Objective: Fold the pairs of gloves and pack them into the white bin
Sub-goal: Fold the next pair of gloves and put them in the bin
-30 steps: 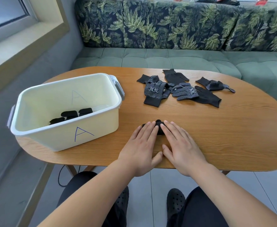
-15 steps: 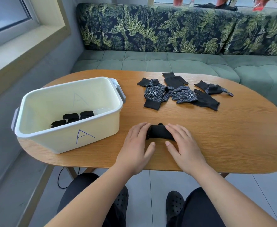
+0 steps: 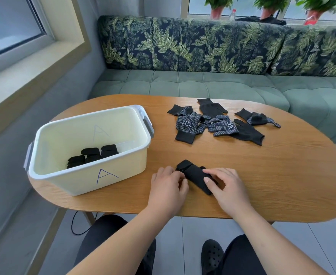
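The rolled pair of gloves (image 3: 194,174) lies on the tabletop (image 3: 272,175), a little to the right of the white bin (image 3: 73,183) and near its front right corner. The roll lies slanted, with its far end turned toward the bin. The left hand (image 3: 168,187) is between the bin and the roll. Its fingers (image 3: 175,175) are curled and touch the side of the roll that faces the bin, where they seem to pinch the fabric. The right hand (image 3: 226,189) is on the side of the roll away from the bin. Its fingers (image 3: 210,171) lie across the top of the roll and its thumb presses against the near edge, so this hand grasps the roll too. The roll is between the two hands and it rests on the wood.

Inside the bin, three folded pairs (image 3: 92,154) lie side by side on the bottom, close to the front wall. The loose gloves (image 3: 212,124) lie in a heap to the right of the bin and farther from the person, well apart from both hands.
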Available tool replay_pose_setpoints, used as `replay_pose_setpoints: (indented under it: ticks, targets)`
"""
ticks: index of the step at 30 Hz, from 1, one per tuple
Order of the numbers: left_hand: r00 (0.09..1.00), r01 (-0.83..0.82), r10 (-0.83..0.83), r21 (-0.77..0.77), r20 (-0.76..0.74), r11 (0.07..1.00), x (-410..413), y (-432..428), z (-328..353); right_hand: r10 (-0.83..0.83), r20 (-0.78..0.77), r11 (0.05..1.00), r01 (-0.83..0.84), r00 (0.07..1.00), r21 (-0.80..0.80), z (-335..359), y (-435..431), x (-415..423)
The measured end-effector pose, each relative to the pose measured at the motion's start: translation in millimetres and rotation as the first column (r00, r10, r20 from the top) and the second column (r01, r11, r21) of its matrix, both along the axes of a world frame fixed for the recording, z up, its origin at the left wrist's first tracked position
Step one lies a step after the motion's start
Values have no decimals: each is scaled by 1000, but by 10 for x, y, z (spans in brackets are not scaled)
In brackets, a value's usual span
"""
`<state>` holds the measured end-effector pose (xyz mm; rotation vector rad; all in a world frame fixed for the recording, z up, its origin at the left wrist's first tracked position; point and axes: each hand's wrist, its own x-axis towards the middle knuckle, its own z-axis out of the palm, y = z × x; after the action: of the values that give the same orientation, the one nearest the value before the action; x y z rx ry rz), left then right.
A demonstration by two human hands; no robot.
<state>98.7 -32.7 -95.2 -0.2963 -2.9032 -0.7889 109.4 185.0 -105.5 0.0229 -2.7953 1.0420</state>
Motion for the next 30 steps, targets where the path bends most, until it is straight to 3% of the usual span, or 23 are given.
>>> replay_pose_setpoints:
  ticks: [6, 13, 15, 18, 24, 30]
  targets:
    - [954, -134, 82, 167, 290, 977, -106, 285, 250, -62, -4, 996, 62, 998, -64, 27, -12, 12]
    - [876, -268, 82, 339, 476, 902, -256, 498, 397, -117, 47, 979, 123, 992, -159, 66, -5, 26]
    - [837, -348, 88, 400, 541, 848, -282, 499, 389, -138, 44, 963, 144, 990, -229, 88, -19, 26]
    - [756, -494, 35, 535, 653, 685, -275, 475, 425, -169, 61, 913, 180, 984, -366, 112, -16, -3]
    - [712, -585, -164, 706, 683, 398, -340, 324, 742, -95, 209, 833, 193, 973, -519, 243, 30, -135]
    - [781, -508, -197, 787, 593, 351, -400, 128, 1247, 12, 244, 706, 164, 970, -688, 867, -69, -418]
